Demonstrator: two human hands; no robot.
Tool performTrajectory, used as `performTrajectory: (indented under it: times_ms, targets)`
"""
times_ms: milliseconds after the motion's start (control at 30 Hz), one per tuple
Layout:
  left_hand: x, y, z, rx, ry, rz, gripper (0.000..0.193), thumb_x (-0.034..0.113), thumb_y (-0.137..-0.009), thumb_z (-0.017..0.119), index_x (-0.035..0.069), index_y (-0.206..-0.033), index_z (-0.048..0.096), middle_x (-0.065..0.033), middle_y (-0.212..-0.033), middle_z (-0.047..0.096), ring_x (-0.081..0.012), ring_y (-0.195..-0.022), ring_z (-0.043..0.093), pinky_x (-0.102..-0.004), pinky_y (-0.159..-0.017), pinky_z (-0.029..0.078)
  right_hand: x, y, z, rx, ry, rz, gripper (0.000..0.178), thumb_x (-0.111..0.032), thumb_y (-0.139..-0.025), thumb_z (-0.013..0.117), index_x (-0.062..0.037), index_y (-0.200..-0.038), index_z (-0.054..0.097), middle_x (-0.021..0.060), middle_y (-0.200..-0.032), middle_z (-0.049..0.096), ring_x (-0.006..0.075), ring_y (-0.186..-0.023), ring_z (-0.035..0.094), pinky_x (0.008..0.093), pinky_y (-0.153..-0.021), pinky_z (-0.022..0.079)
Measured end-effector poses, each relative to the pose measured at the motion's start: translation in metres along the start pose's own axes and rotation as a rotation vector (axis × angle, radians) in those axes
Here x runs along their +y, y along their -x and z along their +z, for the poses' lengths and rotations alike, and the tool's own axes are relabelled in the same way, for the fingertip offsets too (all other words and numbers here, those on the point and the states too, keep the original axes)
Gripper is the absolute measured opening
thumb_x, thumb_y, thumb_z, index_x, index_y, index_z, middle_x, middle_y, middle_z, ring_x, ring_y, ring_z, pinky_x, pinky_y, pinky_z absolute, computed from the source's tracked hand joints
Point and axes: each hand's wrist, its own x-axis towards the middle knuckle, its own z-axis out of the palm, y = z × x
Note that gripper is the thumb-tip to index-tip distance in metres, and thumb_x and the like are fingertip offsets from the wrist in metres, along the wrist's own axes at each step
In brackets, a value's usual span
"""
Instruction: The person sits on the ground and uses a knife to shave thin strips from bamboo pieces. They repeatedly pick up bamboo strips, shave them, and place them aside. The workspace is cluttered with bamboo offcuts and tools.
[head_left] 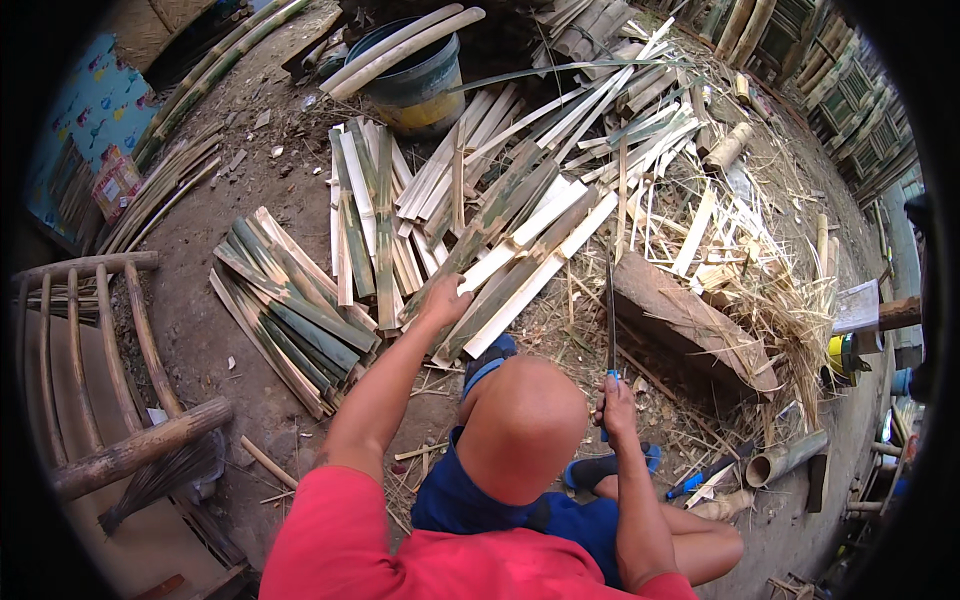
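My left hand (442, 302) reaches forward to the near ends of several long split bamboo slats (515, 248). Its fingers look partly spread against them, and I see no firm grip. In my right hand (616, 408) is a long knife (611, 315) with a blue handle, its narrow dark blade pointing away from me. The blade stands beside a thick wooden block (690, 320). A fanned pile of green and pale slats (290, 305) lies to the left, and another bundle (372, 215) lies behind my left hand.
A bucket (415, 85) with curved poles across it stands at the back. Pale shavings (790, 330) heap around the block. A bamboo chair (110, 370) is at left, a hollow bamboo piece (788, 458) at lower right. My bent knee (525, 420) rises between my arms.
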Motion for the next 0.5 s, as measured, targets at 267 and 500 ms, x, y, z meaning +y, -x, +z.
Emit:
performTrajectory:
  times_ms: [267,500]
  targets:
    - [-0.039,-0.005,0.045,-0.033,-0.478,-0.121,0.046,0.017,-0.087,0.065,0.012,-0.131,0.052,-0.0138,-0.132,0.045,-0.0369,-0.125,0.048,-0.0473,-0.095,0.053,-0.008,-0.001,0.011,-0.030,0.070,0.005,0.043,-0.047,-0.103,0.048,-0.0056,-0.095,0.053,0.0012,-0.060,0.047,0.0106,-0.044,0.046,0.0277,-0.039,0.039]
    - [0.004,-0.015,0.007,0.100,0.126,-0.416,0.041,0.023,-0.083,0.053,0.010,-0.121,0.064,-0.0242,-0.116,0.066,-0.0406,-0.113,0.062,-0.0471,-0.096,0.048,-0.005,0.014,0.012,-0.039,-0.033,0.069,0.041,-0.047,-0.103,0.049,-0.0067,-0.097,0.053,0.0001,-0.060,0.047,0.0094,-0.045,0.047,0.0263,-0.040,0.040]
